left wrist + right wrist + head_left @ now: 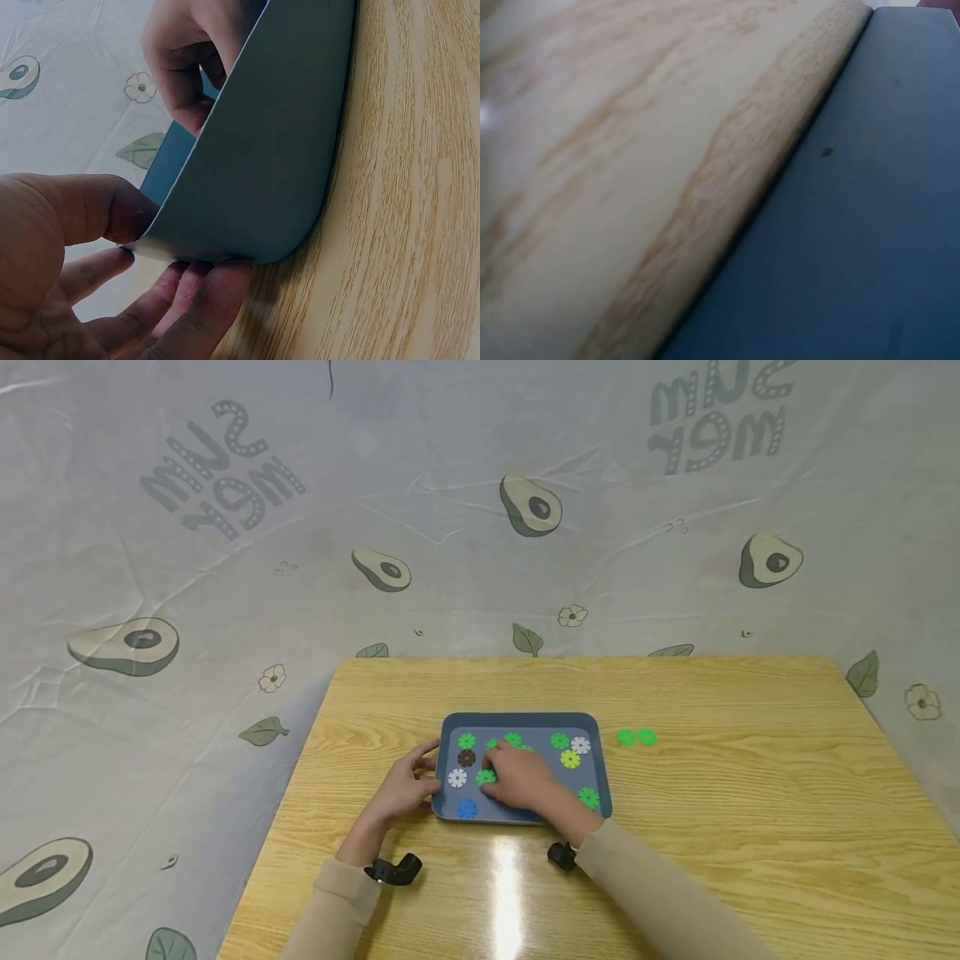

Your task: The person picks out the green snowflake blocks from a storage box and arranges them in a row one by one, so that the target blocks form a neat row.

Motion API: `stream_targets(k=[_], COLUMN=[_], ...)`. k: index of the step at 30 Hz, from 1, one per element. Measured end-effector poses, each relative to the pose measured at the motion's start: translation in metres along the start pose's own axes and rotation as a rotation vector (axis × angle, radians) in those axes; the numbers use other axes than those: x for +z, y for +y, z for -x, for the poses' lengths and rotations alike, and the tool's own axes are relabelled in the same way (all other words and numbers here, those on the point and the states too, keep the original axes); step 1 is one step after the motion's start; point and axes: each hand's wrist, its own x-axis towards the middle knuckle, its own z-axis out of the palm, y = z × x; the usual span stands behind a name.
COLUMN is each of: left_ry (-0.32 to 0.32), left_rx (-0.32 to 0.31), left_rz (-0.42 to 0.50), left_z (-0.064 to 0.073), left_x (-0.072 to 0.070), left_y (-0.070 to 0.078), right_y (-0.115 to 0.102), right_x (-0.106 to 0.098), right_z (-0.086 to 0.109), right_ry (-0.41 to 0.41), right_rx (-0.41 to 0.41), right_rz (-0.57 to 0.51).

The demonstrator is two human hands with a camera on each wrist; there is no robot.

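Note:
A blue-grey tray (517, 721) on the wooden table holds several notched plastic discs. My left hand (405, 785) grips the tray's left wall, thumb over the rim and fingers along the outside, as the left wrist view shows closely. My right hand (521, 775) reaches into the tray, its thumb and curled fingers pinching a green disc (486, 777). Left of that hand lie a brown disc (467, 757), a white disc (457, 777) and a blue disc (467, 809). The right wrist view shows just the tray's near wall (840, 247), the hand's fingers being out of frame.
Two green discs (637, 737) lie side by side on the table (750, 810), right of the tray. Inside the tray's right part are a yellow disc (571, 759), another white disc (581, 745) and more green ones. A printed cloth (450, 485) hangs behind the table.

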Motion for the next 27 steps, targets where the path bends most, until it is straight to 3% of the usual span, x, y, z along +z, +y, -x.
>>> stream_targets(k=[7, 17, 27], left_ry=[-0.018, -0.021, -0.017], left_rx=[0.009, 0.009, 0.015], left_rz=[0.01, 0.008, 0.007], left_z=[0.0, 0.002, 0.0], left_x=[-0.001, -0.003, -0.002], left_y=[0.0, -0.001, -0.004], right_y=[0.001, 0.001, 0.019], right_x=[0.001, -0.002, -0.027], right_z=[0.0, 0.005, 0.013], right_ry=[0.011, 0.049, 0.098], right_rx=[0.006, -0.016, 0.015], right_rz=[-0.031, -0.187, -0.28])
